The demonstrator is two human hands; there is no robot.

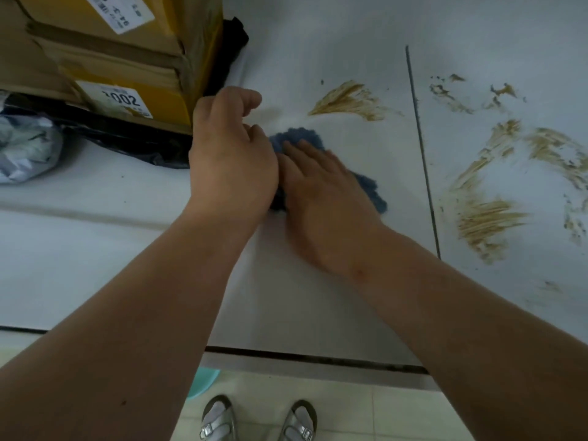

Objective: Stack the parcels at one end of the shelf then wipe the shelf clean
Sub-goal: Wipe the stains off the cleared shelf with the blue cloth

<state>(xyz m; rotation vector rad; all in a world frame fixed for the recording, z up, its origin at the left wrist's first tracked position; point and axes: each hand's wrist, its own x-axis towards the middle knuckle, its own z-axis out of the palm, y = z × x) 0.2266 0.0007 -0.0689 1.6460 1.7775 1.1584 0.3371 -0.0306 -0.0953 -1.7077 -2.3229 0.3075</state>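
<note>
The white shelf (318,297) is a broad, flat, matte top, split by a thin dark seam (421,148) that runs away from the person on the right. Past that seam the surface is dirty: brown smears (483,192) fan out in streaks across the right-hand panel, and one more smear (350,98) lies on the near side of the seam, just beyond the hands.

At the left end the parcels are gathered. Two yellow-brown cardboard boxes (121,58), taped and carrying white labels, sit one on top of the other, with a black plastic mailer (133,148) underneath them and a grey plastic mailer (25,148) beside it at the far left edge.

A blue fluffy cloth (299,138) lies on the shelf between the boxes and the seam. The right hand (321,198) lies flat on it, fingers straight, pressing it down onto the surface. The left hand (232,160) is right alongside, touching the cloth's left edge, its fingers curled under at the cloth; whether it actually grips the fabric is hidden behind the back of the hand.

Below the shelf's front edge the floor is pale tile (366,415). The person's feet in silver buckled sandals (257,421) stand there, and a bit of a turquoise tub (203,383) pokes out from under the shelf.
</note>
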